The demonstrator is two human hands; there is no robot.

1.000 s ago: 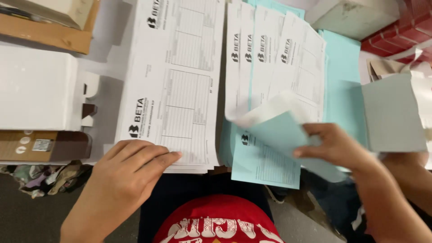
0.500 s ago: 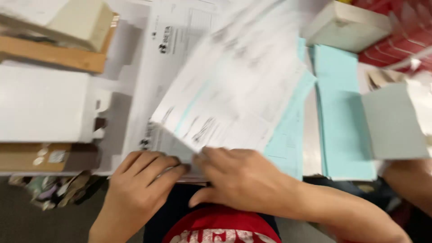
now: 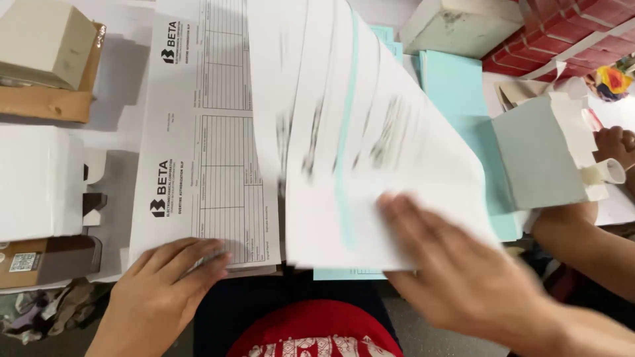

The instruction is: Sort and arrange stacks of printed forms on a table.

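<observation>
My left hand (image 3: 165, 291) lies flat on the near edge of a stack of white printed forms (image 3: 205, 132), fingers stretched out and holding nothing. My right hand (image 3: 463, 271), blurred by motion, grips the near edge of a fanned sheaf of white and light blue sheets (image 3: 357, 145). The sheaf hangs over the middle of the table and covers the piles beneath it. A stack of light blue paper (image 3: 456, 86) shows behind it on the right.
Another person's arm (image 3: 582, 244) and hand (image 3: 612, 142) hold a grey box (image 3: 542, 155) at the right. A white box (image 3: 40, 182) and a cardboard box (image 3: 46, 39) stand at the left. A grey block (image 3: 456, 26) sits at the back.
My right hand picked up the sheets from the right piles, swung them left over the forms, and now carries them back toward the middle. My left hand stayed on the forms.
</observation>
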